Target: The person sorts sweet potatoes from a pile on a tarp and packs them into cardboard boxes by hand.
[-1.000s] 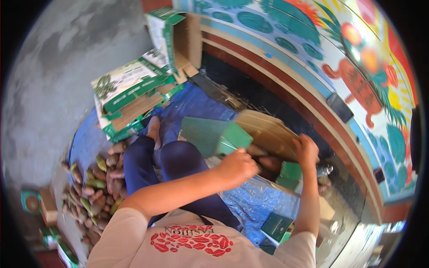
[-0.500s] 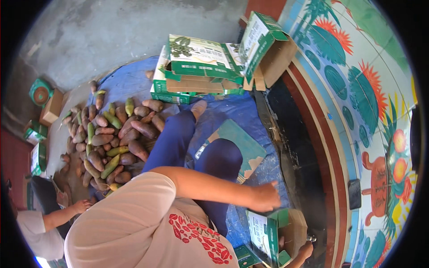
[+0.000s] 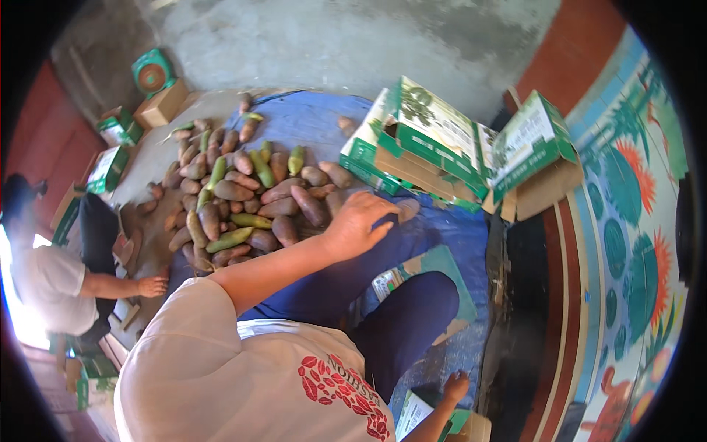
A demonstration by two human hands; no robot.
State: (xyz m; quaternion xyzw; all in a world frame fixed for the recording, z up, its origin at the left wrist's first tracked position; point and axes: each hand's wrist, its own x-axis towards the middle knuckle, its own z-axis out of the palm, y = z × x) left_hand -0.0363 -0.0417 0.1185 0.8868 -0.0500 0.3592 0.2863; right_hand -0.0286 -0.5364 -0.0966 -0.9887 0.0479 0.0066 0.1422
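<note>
My left hand (image 3: 361, 225) is over the right edge of a heap of long, plump vegetables (image 3: 234, 191), mostly reddish brown with some green. Its fingers are bent but apart, and nothing shows in them. Low on the right, my right hand (image 3: 456, 384) is beside a small green-and-white carton (image 3: 414, 414), which the frame's lower edge cuts off. The fingers of that hand are curled in, and whatever they may hold is hidden. Under my raised knee lies a flattened green cardboard piece (image 3: 460, 280) on the blue tarp (image 3: 294, 110).
Several green-and-white cartons (image 3: 434, 132) stand at the back, one open and tilted (image 3: 534, 158) by the painted tile wall (image 3: 626, 221). A green dial scale (image 3: 153, 74) is near a brown box (image 3: 162, 104). Another person's hand (image 3: 152, 286) is left of the heap.
My left hand has swung left and away from the carton to the heap's edge. My right hand no longer shows at the carton's far side. The whole view has shifted.
</note>
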